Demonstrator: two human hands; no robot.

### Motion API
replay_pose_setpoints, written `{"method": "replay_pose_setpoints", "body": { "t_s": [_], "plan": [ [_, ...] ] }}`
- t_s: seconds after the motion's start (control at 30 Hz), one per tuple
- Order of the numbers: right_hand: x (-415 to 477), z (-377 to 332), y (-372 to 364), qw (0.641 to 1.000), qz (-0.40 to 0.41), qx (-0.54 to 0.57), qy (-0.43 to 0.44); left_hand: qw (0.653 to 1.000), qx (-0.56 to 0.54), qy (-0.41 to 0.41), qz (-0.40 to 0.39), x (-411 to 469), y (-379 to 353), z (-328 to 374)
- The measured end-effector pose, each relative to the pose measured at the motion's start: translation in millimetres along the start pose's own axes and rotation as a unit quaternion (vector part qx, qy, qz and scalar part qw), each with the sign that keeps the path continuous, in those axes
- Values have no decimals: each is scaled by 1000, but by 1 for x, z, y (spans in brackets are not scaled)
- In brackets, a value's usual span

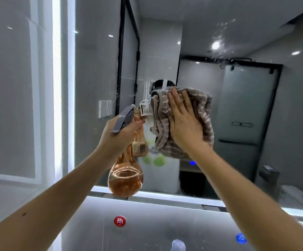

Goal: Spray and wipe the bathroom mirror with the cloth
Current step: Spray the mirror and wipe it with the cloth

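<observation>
1. Bathroom, grey tiles. Mirror (210, 84) fills most of the view, with a lit strip along its lower edge. Glossy worktop (156, 223) lies below, with a red marker (119, 221) at 6 o'clock and a blue marker (241, 238) at 5 o'clock.
2. Cloth (162, 122): brown, striped, folded, lying flat on the glass near frame centre. A paper tag (146, 109) sticks out at its 9 o'clock edge.
3. Right hand (183, 124): fingers (174, 104) straight and spread, palm pressing the cloth to the mirror. It grips nothing.
4. Left hand (123, 131): fingers curled round the neck of the spray bottle (126, 175). The bottle is amber with a grey trigger head, at 8 o'clock of the cloth and near the glass.
5. Droplets (221, 42) sit at 1 o'clock of the cloth, well apart from it and not yet wiped.
6. Risk: only flat pressure holds the cloth. If the palm eases mid-stroke, the folds may open or the cloth may slide down to the worktop.
7. Risk: the tag faces the glass edge-on. Dragged along, it could smear or leave streaks.
8. Risk: the bottle hangs close to both the mirror and the wiping arm. A wide sweep toward 9 o'clock could knock it against the glass.
9. Risk: the droplets are high. They may run or dry into spots before the cloth reaches them.
</observation>
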State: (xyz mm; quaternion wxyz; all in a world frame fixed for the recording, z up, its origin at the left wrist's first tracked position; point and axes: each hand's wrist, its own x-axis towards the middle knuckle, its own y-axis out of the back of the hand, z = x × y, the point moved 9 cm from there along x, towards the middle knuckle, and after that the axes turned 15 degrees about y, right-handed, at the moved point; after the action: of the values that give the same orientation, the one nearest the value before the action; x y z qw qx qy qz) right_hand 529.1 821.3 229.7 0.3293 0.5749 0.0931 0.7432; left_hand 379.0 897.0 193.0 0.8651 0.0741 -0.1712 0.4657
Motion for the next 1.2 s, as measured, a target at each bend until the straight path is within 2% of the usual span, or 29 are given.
{"method": "replay_pose_setpoints", "body": {
  "t_s": [0.07, 0.17, 0.27, 0.4, 0.5, 0.57, 0.67, 0.8, 0.97, 1.07, 1.2],
  "plan": [
    [-33, -16, -28, 999, -2, 32, -9, 1000, 7, 5, -6, 1, -3, -6],
    [-82, -32, -57, 997, -48, 36, 53, 1000, 23, 6, -15, 2, -8, -15],
    [-54, -19, -31, 992, -63, -1, 112, 1000, 22, 15, -12, 4, -10, -12],
    [27, 10, 20, 998, -17, -37, 41, 1000, 2, -3, -6, 3, -14, 7],
    [6, -1, -2, 1000, -16, -6, 8, 1000, -5, -6, -3, 0, -11, 12],
    [-38, -21, -30, 999, -22, 40, 19, 1000, -1, -3, -6, -1, -10, 10],
    [-78, -24, -45, 997, -61, 43, 29, 1000, 14, -3, -2, -7, -7, 7],
    [-37, -13, -12, 995, -59, 0, 76, 1000, 8, -5, 3, -4, 2, 10],
    [27, 21, 30, 999, -8, -45, 15, 999, 24, -30, 6, -4, 6, 25],
    [-2, 7, 3, 1000, -21, 16, -13, 1000, 16, -21, 6, -4, 5, 24],
    [-61, -8, -35, 996, -85, 41, 6, 1000, 3, -2, -6, -7, -7, 12]
  ]
}}
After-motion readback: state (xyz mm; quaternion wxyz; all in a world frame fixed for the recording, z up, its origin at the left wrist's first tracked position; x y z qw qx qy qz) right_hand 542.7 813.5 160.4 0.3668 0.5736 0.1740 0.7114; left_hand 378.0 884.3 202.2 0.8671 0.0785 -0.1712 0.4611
